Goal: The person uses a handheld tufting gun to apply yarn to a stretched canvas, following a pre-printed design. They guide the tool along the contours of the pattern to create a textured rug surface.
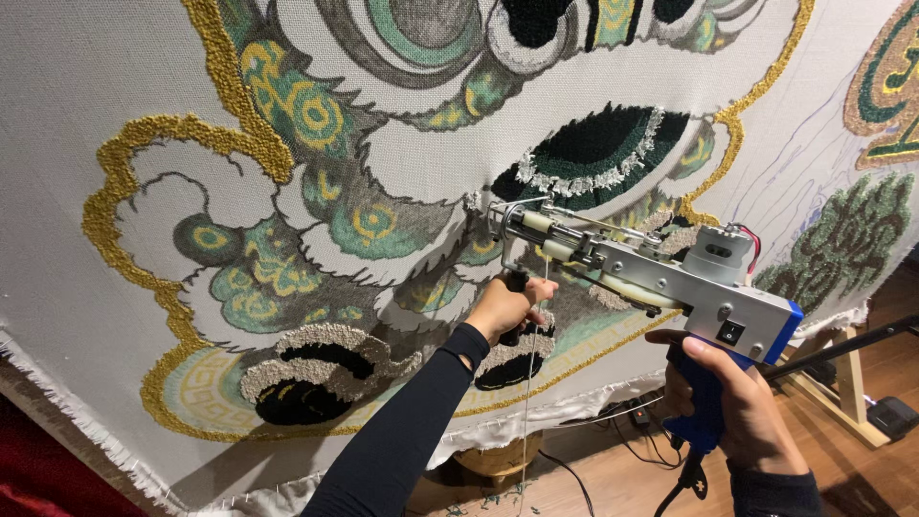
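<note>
A silver and blue tufting gun point(661, 278) points its needle tip at a large stretched white cloth point(86, 86) bearing a tufted design in gold, green, black and white yarn. My left hand point(507, 306), in a black sleeve, grips the gun's black front handle just under the barrel. My right hand point(732, 402) wraps the blue rear grip below the motor housing. A thin pale yarn strand point(529, 393) hangs down from the gun past my left forearm.
A gold yarn outline point(124, 182) curls across the cloth's left side. The wooden frame leg point(847, 383) stands at the right on a wood floor point(613, 483). Black cables point(632, 431) trail beneath the cloth's frayed lower edge. Yarn scraps lie on the floor.
</note>
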